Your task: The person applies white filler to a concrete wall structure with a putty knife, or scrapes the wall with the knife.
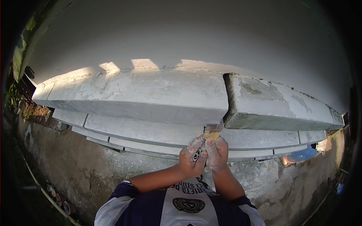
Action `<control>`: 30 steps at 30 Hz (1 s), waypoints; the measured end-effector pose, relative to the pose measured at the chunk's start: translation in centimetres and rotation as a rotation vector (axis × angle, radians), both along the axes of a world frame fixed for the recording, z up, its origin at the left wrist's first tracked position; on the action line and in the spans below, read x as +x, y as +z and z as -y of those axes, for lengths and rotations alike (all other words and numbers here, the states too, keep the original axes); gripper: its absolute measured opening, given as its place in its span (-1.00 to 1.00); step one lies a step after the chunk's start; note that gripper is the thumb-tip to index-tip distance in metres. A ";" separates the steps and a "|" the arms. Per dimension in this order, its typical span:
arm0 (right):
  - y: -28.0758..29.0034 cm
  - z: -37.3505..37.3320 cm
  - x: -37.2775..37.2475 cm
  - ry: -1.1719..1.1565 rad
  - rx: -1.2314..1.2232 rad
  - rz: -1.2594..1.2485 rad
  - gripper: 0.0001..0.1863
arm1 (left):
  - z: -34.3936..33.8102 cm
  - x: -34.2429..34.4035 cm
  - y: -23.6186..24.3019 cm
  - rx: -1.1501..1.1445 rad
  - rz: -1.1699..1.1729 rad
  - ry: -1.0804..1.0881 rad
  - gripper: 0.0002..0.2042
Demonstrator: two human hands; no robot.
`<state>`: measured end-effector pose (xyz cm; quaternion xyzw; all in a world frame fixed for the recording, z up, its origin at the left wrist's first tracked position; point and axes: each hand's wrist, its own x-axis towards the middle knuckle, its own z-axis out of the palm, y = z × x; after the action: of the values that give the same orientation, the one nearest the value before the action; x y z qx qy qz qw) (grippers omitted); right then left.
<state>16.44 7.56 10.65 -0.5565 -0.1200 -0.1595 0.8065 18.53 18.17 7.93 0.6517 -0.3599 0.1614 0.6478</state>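
Both my hands are together in front of my chest, dusted with pale, dried powder. My left hand (187, 162) is closed, and a small black-and-white rounded piece (196, 154) shows between its fingers; I cannot tell whether it is the end of a handle. Pressed against it, my right hand (217, 156) pinches a putty knife (212, 132) with its thumb on the lower blade. The blade points up, away from me, metal at its edge and yellowish lower down. My fingers hide the knife's handle. Just beyond the blade lies the lower edge of a pale ledge (151, 90).
To the right, a second ledge block (275, 101) with patchy, peeling coating is parted from the first by a dark gap. Narrower ledges (166, 135) step down below. A rough, stained wall (86, 169) lies underneath, with pots (69, 207) at lower left and a blue object (302, 154) at right.
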 end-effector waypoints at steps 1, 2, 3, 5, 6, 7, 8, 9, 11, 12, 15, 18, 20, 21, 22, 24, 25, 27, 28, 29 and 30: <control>0.6 0.4 0.2 0.025 -0.037 0.006 -0.66 | 0.0 -0.1 0.2 0.001 -0.004 0.000 -0.68; 0.8 0.5 0.2 0.050 -0.074 0.013 -0.66 | 0.0 -0.2 0.4 -0.002 0.019 0.005 -0.68; 0.8 0.4 0.2 0.051 -0.075 0.017 -0.66 | 0.1 0.1 0.6 -0.005 0.049 0.010 -0.68; 0.3 0.0 0.1 0.041 -0.002 0.011 -0.65 | 0.0 0.0 -0.2 0.001 0.058 0.013 -0.68; -0.2 0.0 -0.1 0.041 -0.003 0.014 -0.65 | 0.0 -0.1 -0.5 0.008 0.061 0.015 -0.68; -0.7 0.0 -0.3 0.013 -0.026 -0.023 -0.64 | 0.0 -0.1 -0.5 0.007 0.063 0.016 -0.68; -0.9 0.1 -0.3 -0.015 -0.048 -0.061 -0.64 | 0.0 0.1 -0.6 0.025 0.066 0.017 -0.67; -0.8 0.3 -0.2 -0.017 -0.047 -0.067 -0.64 | 0.0 -0.2 -0.5 0.045 0.060 0.016 -0.67; 0.1 0.6 0.2 0.072 -0.010 0.012 -0.65 | 0.1 -0.2 0.3 0.029 0.053 0.014 -0.67; 0.6 0.6 0.4 0.074 -0.011 0.011 -0.65 | 0.2 0.0 0.7 0.009 0.058 0.017 -0.67; 1.2 0.4 0.3 0.097 0.011 0.048 -0.65 | 0.2 0.0 0.4 -0.015 0.064 0.033 -0.66; 0.3 0.1 -0.3 0.025 -0.044 -0.043 -0.68 | 0.1 -0.1 -1.4 -0.013 0.033 0.005 -0.66; -0.4 0.1 -0.3 -0.012 -0.072 -0.021 -0.65 | 0.2 0.1 -1.4 -0.013 0.038 0.002 -0.66; -0.1 0.1 -0.2 -0.012 -0.072 -0.025 -0.65 | 0.2 -0.1 -1.2 -0.011 0.033 0.000 -0.66; 0.7 0.2 0.1 0.006 -0.057 -0.003 -0.65 | 0.3 -0.1 -0.5 -0.011 0.025 0.000 -0.66; 1.8 0.4 0.4 0.026 -0.043 0.019 -0.66 | 0.5 0.4 1.1 -0.062 0.034 0.002 -0.66; 2.3 0.5 0.6 0.040 -0.052 0.036 -0.67 | 0.4 0.3 1.2 -0.063 0.034 0.003 -0.66; 2.3 0.4 0.4 0.053 -0.062 0.059 -0.68 | 0.3 0.3 1.3 -0.041 0.022 -0.011 -0.66; 1.8 0.2 0.0 0.001 -0.073 0.003 -0.66 | 0.2 0.0 0.8 -0.042 0.027 -0.012 -0.66; 1.3 0.0 -0.4 -0.050 -0.082 -0.053 -0.65 | 0.0 -0.4 -0.1 -0.020 -0.024 -0.012 -0.66; 0.9 -0.1 -0.6 -0.050 -0.083 -0.050 -0.65 | -0.1 -0.8 -0.5 0.003 -0.076 -0.012 -0.67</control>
<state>15.86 7.70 11.53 -0.5962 -0.0924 -0.1608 0.7811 17.77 18.24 7.47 0.6561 -0.3394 0.1320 0.6610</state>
